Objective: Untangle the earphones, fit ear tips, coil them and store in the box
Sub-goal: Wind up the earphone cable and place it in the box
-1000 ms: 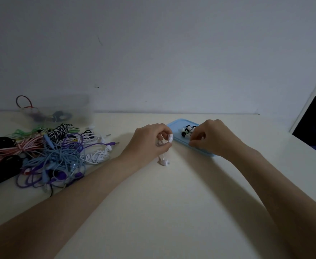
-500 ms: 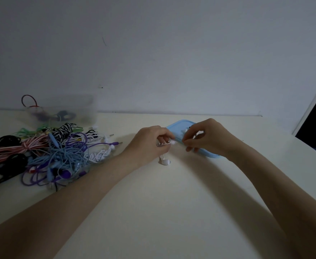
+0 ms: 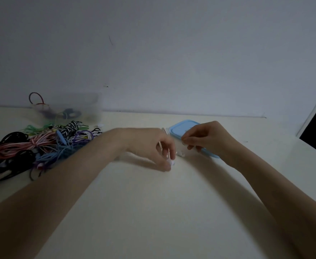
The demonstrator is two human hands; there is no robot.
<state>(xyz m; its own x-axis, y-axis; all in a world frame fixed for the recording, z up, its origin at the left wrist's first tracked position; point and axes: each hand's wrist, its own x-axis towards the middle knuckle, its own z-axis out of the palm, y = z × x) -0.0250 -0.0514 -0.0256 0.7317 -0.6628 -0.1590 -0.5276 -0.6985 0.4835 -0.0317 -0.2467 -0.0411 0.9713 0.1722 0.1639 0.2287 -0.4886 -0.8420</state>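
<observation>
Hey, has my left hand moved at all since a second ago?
Yes. The left hand has dropped toward the near side of the table, away from the blue lid, and now pinches the white earbud lying there.

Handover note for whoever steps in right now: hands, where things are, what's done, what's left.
Left hand: fingers curled down at the table, pinching the white earphones; blurred, so the exact grip is unclear.
Right hand: over the blue lid, fingertips pinched, seemingly on a small ear tip too small to confirm.
Tangled pile of earphones lies on the left of the table; the clear box stands behind it against the wall with some cables inside.
Done: white pair is out of the pile.
Left: fit tips, coil, box it, then work through the pile.
</observation>
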